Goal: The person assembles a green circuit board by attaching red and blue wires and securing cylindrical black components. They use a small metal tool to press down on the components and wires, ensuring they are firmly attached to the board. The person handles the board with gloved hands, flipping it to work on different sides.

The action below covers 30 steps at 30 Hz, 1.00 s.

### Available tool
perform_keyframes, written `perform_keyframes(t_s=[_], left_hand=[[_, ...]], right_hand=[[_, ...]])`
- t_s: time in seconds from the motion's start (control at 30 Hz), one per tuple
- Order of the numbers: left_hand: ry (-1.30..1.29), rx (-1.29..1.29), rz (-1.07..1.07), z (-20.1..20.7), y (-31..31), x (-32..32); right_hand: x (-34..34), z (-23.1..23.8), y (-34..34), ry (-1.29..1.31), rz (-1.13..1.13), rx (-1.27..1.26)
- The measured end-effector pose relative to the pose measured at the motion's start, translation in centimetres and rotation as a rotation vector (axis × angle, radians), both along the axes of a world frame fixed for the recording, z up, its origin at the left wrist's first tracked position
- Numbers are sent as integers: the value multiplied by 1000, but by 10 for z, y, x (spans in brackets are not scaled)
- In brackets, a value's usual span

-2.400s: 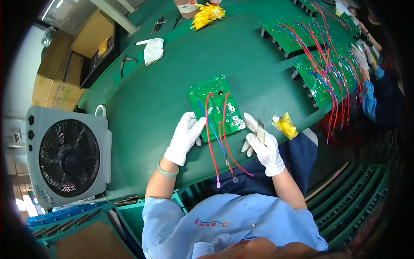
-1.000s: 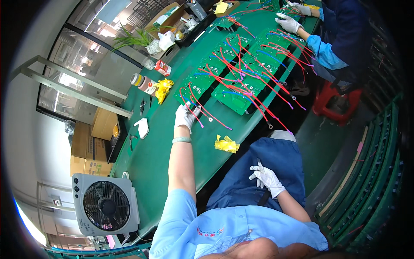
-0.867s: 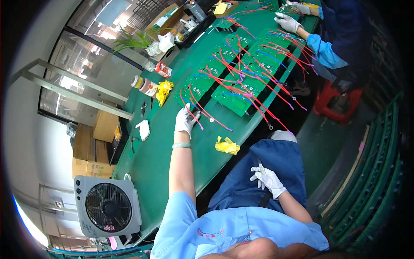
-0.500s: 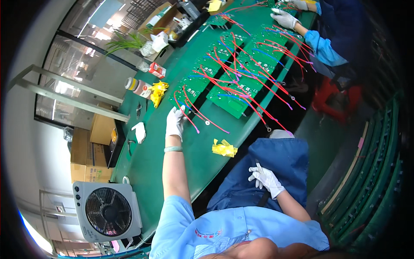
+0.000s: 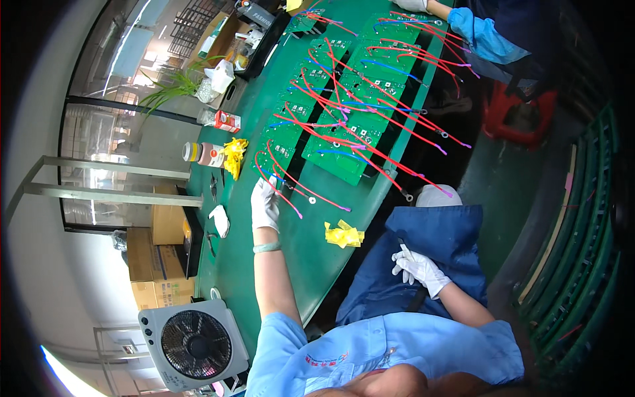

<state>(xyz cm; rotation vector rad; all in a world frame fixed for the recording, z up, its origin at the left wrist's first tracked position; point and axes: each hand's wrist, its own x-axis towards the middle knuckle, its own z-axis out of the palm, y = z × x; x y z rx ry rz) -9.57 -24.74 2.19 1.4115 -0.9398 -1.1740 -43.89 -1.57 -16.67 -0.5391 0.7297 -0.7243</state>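
Observation:
My left hand (image 5: 266, 204), in a white glove, reaches across the green table to the near end of a row of circuit boards. Its fingertips close on the near edge of a green circuit board (image 5: 270, 153) with red and blue wires. My right hand (image 5: 423, 272), also gloved, rests over the dark blue apron on my lap. Between its fingers sits a slim dark tool (image 5: 402, 246); its exact kind is too small to make out. A second row of wired boards (image 5: 337, 155) lies alongside, long red leads hanging past the table edge.
Yellow tape pieces (image 5: 344, 235) lie near the table edge; more yellow pieces (image 5: 234, 157) sit by bottles (image 5: 204, 153). Pliers (image 5: 213, 188) and a white cloth (image 5: 219, 221) are at left. A fan (image 5: 196, 345) stands nearer. A co-worker's gloved hand (image 5: 411, 5) and red stool (image 5: 519, 116) are beyond.
The whole view has shifted and turned slightly. My left hand stays at the board's edge, and my right hand still holds the slim tool. One co-worker's hand has left the view.

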Motion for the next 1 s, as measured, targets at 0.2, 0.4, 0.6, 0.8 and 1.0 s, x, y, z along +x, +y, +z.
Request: perform_keyframes(t_s=[0.2,0.4,0.6,0.8,1.0], left_hand=[[54,16,-40,-4,-26,-3],[39,18,-68,-6,-54,-24],[127,-25,-127,-5,-71,-24],[266,-135,23,-22,-68,-37],[300,-138,100,-31,-62,-36]], right_hand=[[-2,0,-7,-10,-11,61],[-3,-4,-8,-19,-22,72],[-6,0,-8,35,-19,45],[-8,-5,-5,36,-70,29],[-7,-1,-2,24,-69,40]])
